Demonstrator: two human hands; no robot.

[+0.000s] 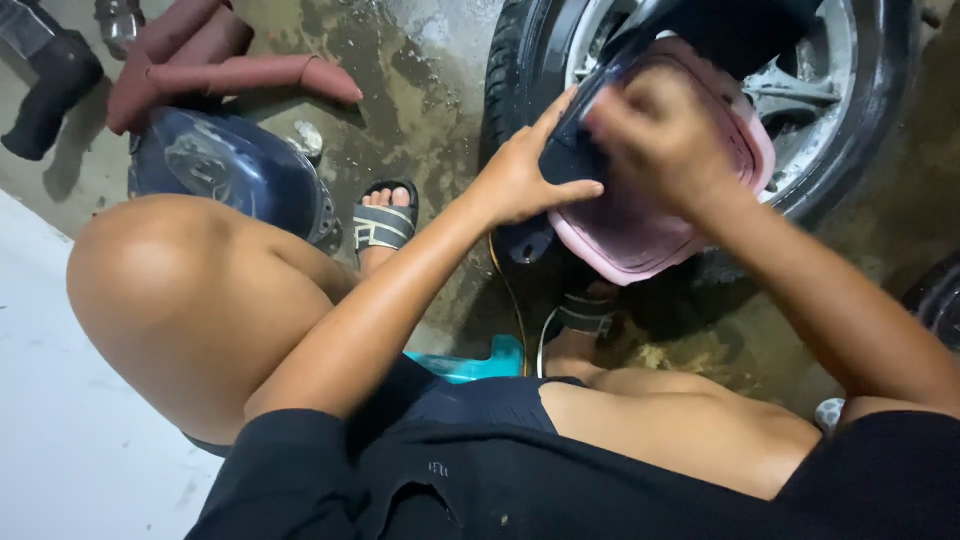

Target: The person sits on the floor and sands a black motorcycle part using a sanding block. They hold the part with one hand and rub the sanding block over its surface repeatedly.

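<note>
Head view: wet, stained concrete floor (420, 90).

No packages, labels, signs or screens show anywhere in this view.

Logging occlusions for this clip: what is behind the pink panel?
Behind the pink panel stands a wheel, tyre and silver spokes showing. The left hand, blurred right hand and panel cover the hub.

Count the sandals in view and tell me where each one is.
2: one sandal on the wet floor beside the left knee; another sandal below the pink panel, partly shadowed. Others may be hidden.
</note>
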